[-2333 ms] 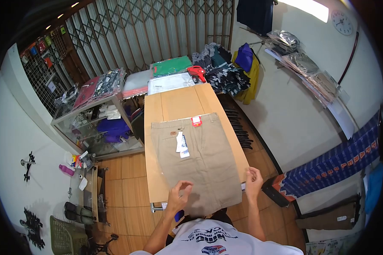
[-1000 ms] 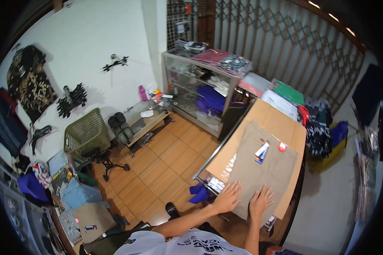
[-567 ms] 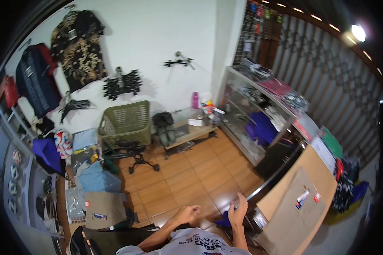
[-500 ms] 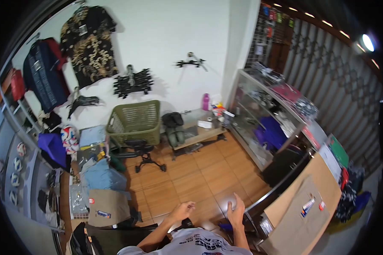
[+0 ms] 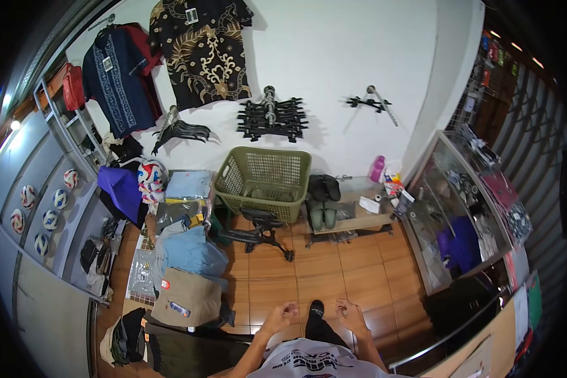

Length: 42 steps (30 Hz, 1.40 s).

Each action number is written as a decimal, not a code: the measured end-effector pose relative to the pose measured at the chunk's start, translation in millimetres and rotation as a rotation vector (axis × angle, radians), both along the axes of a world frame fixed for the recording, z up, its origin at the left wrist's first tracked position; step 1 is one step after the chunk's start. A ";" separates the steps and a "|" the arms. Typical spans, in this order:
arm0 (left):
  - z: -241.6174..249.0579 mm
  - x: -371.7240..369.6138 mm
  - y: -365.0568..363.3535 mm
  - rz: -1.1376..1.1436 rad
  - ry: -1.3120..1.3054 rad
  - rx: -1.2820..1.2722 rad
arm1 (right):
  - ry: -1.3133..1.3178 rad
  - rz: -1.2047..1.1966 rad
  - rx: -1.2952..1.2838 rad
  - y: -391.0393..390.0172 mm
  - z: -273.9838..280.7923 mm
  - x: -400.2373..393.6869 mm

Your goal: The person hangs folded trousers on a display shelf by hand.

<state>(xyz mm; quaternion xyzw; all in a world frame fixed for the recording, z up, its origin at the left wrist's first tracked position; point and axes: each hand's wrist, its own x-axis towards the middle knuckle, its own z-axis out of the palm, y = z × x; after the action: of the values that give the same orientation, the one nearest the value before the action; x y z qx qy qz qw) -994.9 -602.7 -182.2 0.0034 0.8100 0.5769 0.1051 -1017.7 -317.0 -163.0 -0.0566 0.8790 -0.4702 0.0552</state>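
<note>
Both hands empty. Left hand point(image 5: 282, 313) is loosely curled, grip closed on nothing; right hand point(image 5: 349, 310) is half-curled, fingers relaxed, also holding nothing. Both hang over the tiled floor point(image 5: 334, 277), either side of a dark foot point(image 5: 315, 311).

Nearest garment: folded khaki shorts point(image 5: 187, 296) with a red tag and a dark label, lying on top of the floor pile to the left of the left hand, near but not touching. Judgement: light, soft, limp cotton; it will sag and unfold if lifted by one corner. Best grip is two hands under the folded edges or a pinch along the waistband side; not slippery, not fragile. If it's bagged in clear film, I can't tell from here.

Beside it, further from the hands: light blue folded clothes point(image 5: 189, 252), with a clear-wrapped bundle point(image 5: 177, 213) above them. Same handling, film would be slicker.

Containers:
- Green laundry basket point(image 5: 263, 183) against the wall, open top, lattice sides. Looks nearly empty; contents at the bottom unclear.
- Glass display cabinet point(image 5: 466, 220) at right, holds folded garments incl. purple ones; packed items lie on its top.
- Low wooden bench point(image 5: 353, 220) carries dark sandals point(image 5: 323, 189), a pink bottle point(image 5: 377, 169) and small clutter.

Surface edge point(image 5: 485, 353) barely in view, bottom right.
</note>
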 end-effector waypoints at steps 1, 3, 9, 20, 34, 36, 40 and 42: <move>7.0 -10.2 1.4 0.014 0.002 -0.003 | 0.002 0.014 -0.003 -0.5 -6.4 -19.4; 17.5 -29.5 5.2 0.009 -0.078 0.035 | 0.032 0.043 -0.010 -1.5 -18.9 -55.8; 26.9 -126.8 4.1 -0.008 -0.013 -0.004 | 0.051 0.072 -0.116 -16.7 -0.6 -172.6; 101.1 -275.8 -53.2 0.267 0.203 0.027 | -0.094 0.303 -0.265 -79.0 52.4 -372.4; 150.9 -509.5 -238.9 0.289 0.446 0.172 | -0.216 -0.191 -0.565 -182.0 105.6 -604.5; 139.2 -556.4 -266.2 0.317 0.500 0.210 | -0.231 -0.291 -0.628 -195.6 106.9 -635.1; 121.4 -634.0 -298.5 0.461 0.549 0.116 | -0.265 -0.452 -0.785 -219.9 108.7 -671.6; 117.5 -661.2 -308.4 0.428 0.539 0.149 | -0.258 -0.499 -0.864 -229.5 102.7 -681.5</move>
<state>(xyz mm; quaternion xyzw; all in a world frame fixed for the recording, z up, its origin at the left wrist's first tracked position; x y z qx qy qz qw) -1656.0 -911.1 -64.7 -0.0068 0.7468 0.6216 -0.2363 -1699.2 -546.5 -60.3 0.1958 0.5772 -0.7925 0.0207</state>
